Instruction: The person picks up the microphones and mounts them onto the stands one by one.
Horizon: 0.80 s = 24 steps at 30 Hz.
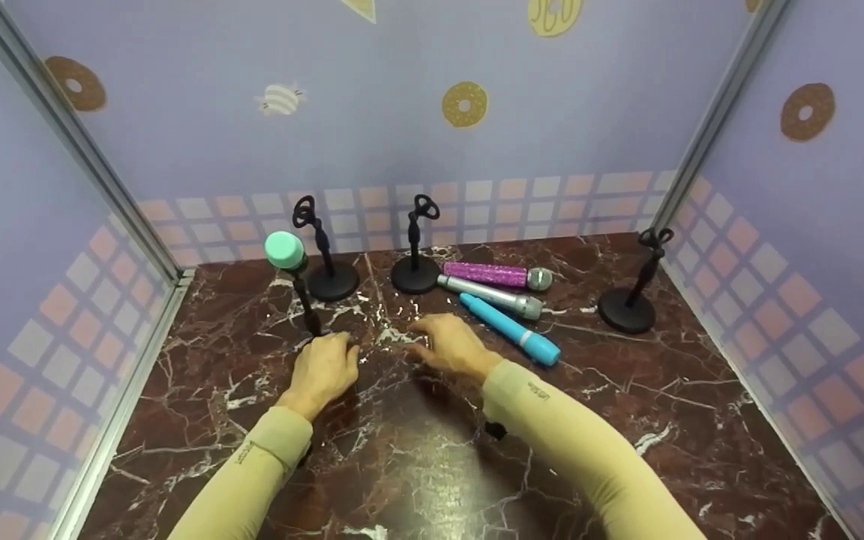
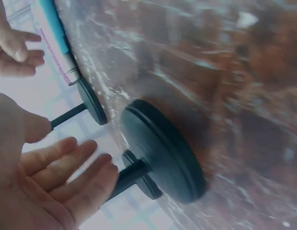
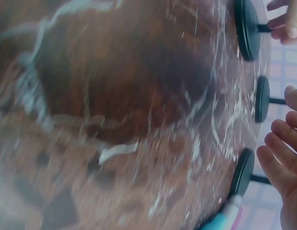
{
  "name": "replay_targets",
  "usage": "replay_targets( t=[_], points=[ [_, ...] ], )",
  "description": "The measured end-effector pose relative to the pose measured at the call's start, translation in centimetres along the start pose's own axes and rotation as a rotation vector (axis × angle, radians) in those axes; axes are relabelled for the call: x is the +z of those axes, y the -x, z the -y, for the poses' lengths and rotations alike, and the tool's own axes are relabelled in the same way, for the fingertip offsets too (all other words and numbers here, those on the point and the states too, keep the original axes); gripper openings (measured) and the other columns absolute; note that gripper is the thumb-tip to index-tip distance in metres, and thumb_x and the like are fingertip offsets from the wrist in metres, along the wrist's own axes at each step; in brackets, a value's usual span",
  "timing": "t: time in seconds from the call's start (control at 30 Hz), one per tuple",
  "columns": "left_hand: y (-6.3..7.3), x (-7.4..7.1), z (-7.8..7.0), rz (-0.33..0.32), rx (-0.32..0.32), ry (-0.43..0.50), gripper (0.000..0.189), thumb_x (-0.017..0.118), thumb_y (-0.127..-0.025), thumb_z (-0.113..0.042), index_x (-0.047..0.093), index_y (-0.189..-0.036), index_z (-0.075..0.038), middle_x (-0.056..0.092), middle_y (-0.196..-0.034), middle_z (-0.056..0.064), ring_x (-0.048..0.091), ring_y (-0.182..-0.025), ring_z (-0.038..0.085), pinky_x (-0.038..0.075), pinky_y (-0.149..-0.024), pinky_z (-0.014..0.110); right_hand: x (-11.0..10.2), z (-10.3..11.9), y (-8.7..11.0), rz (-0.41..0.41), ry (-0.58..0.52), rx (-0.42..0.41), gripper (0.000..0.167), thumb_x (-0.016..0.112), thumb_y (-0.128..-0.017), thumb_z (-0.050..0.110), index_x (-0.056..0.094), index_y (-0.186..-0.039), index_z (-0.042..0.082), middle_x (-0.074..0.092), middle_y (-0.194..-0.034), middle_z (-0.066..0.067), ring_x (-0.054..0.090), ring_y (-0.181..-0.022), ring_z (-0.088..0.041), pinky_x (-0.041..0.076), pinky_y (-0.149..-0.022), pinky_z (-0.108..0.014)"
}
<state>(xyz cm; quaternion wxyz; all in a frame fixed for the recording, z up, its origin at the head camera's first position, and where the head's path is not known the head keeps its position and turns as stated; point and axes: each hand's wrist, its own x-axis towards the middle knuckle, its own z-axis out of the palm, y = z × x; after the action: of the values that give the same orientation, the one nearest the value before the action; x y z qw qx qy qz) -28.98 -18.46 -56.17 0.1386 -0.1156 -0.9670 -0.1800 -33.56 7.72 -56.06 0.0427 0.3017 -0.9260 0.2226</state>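
Note:
A microphone with a mint-green head (image 1: 284, 250) stands in a black desk stand (image 1: 304, 301) at the left. My left hand (image 1: 321, 369) is just in front of that stand and hides its base in the head view. In the left wrist view, the left hand's relaxed fingers (image 2: 98, 184) lie beside the pole above the round base (image 2: 160, 151); whether they touch it I cannot tell. My right hand (image 1: 451, 346) hovers over the table with loosely bent fingers and nothing in it, left of a blue microphone (image 1: 511, 328).
Behind the blue one lie a silver microphone (image 1: 492, 295) and a glittery purple microphone (image 1: 486, 274). Black stands without microphones are at the back left (image 1: 332, 279), back middle (image 1: 415, 274) and right (image 1: 627, 309). Patterned walls enclose the marbled table (image 1: 417, 480).

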Motion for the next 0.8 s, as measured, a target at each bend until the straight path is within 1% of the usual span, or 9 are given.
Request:
replay_targets(
  t=[0.07, 0.2, 0.3, 0.4, 0.47, 0.53, 0.67, 0.8],
  points=[
    [-0.6, 0.0, -0.4, -0.017, 0.018, 0.036, 0.02, 0.072, -0.105, -0.021, 0.076, -0.105, -0.001, 0.083, -0.105, 0.025, 0.079, -0.093, 0.055, 0.063, -0.082, 0.067, -0.6, -0.7, 0.5, -0.013, 0.007, 0.011, 0.039, 0.079, -0.105, 0.028, 0.077, -0.136, 0.005, 0.083, -0.131, -0.015, 0.081, -0.119, -0.036, 0.064, -0.11, -0.051],
    [-2.0, 0.3, -0.9, -0.037, 0.015, 0.079, 0.019, 0.072, -0.105, -0.022, 0.077, -0.109, -0.004, 0.083, -0.106, 0.022, 0.08, -0.097, 0.05, 0.064, -0.086, 0.065, -2.0, -2.2, 1.5, -0.032, -0.001, 0.048, 0.037, 0.08, -0.103, 0.024, 0.077, -0.135, 0.004, 0.083, -0.13, -0.015, 0.08, -0.118, -0.036, 0.064, -0.11, -0.051],
    [-3.1, 0.8, -1.2, -0.053, 0.003, 0.079, 0.02, 0.071, -0.107, -0.023, 0.076, -0.109, -0.004, 0.081, -0.107, 0.023, 0.079, -0.101, 0.051, 0.064, -0.089, 0.064, -3.0, -3.4, 2.4, -0.047, -0.01, 0.088, 0.036, 0.081, -0.103, 0.024, 0.078, -0.133, 0.005, 0.083, -0.129, -0.017, 0.08, -0.118, -0.037, 0.064, -0.11, -0.052],
    [-4.2, 1.5, -1.2, -0.06, -0.007, 0.056, 0.023, 0.069, -0.107, -0.024, 0.073, -0.11, -0.001, 0.079, -0.11, 0.026, 0.077, -0.104, 0.052, 0.063, -0.091, 0.065, -3.8, -4.6, 3.1, -0.07, 0.005, 0.124, 0.036, 0.082, -0.102, 0.024, 0.079, -0.131, 0.004, 0.084, -0.127, -0.017, 0.081, -0.116, -0.037, 0.064, -0.108, -0.053],
    [-4.9, 1.9, -1.3, -0.059, -0.026, 0.04, 0.025, 0.068, -0.108, -0.025, 0.072, -0.11, 0.0, 0.078, -0.112, 0.027, 0.077, -0.105, 0.053, 0.063, -0.091, 0.066, -4.2, -5.5, 3.6, -0.091, 0.017, 0.134, 0.034, 0.082, -0.101, 0.024, 0.08, -0.129, 0.005, 0.084, -0.125, -0.016, 0.081, -0.114, -0.037, 0.064, -0.107, -0.053],
    [-5.7, 2.2, -1.4, -0.054, -0.052, 0.028, 0.028, 0.066, -0.109, -0.026, 0.071, -0.113, 0.001, 0.077, -0.115, 0.028, 0.076, -0.108, 0.053, 0.063, -0.094, 0.066, -4.4, -6.4, 4.1, -0.115, 0.036, 0.135, 0.031, 0.083, -0.099, 0.024, 0.082, -0.124, 0.005, 0.085, -0.121, -0.015, 0.081, -0.113, -0.037, 0.064, -0.107, -0.053],
    [-7.0, 2.5, -1.8, -0.049, -0.104, 0.018, 0.034, 0.062, -0.11, -0.028, 0.071, -0.12, 0.003, 0.075, -0.119, 0.029, 0.074, -0.113, 0.053, 0.062, -0.098, 0.065, -4.8, -7.9, 5.3, -0.149, 0.041, 0.149, 0.025, 0.084, -0.098, 0.024, 0.084, -0.116, 0.007, 0.086, -0.115, -0.013, 0.082, -0.108, -0.037, 0.065, -0.102, -0.055],
    [-7.9, 2.8, -2.0, -0.048, -0.138, 0.015, 0.037, 0.062, -0.11, -0.028, 0.071, -0.125, 0.005, 0.075, -0.121, 0.03, 0.073, -0.116, 0.053, 0.062, -0.1, 0.065, -5.0, -9.0, 6.1, -0.171, 0.063, 0.179, 0.026, 0.083, -0.097, 0.023, 0.084, -0.117, 0.006, 0.086, -0.115, -0.013, 0.082, -0.109, -0.039, 0.064, -0.101, -0.056]
  ],
)
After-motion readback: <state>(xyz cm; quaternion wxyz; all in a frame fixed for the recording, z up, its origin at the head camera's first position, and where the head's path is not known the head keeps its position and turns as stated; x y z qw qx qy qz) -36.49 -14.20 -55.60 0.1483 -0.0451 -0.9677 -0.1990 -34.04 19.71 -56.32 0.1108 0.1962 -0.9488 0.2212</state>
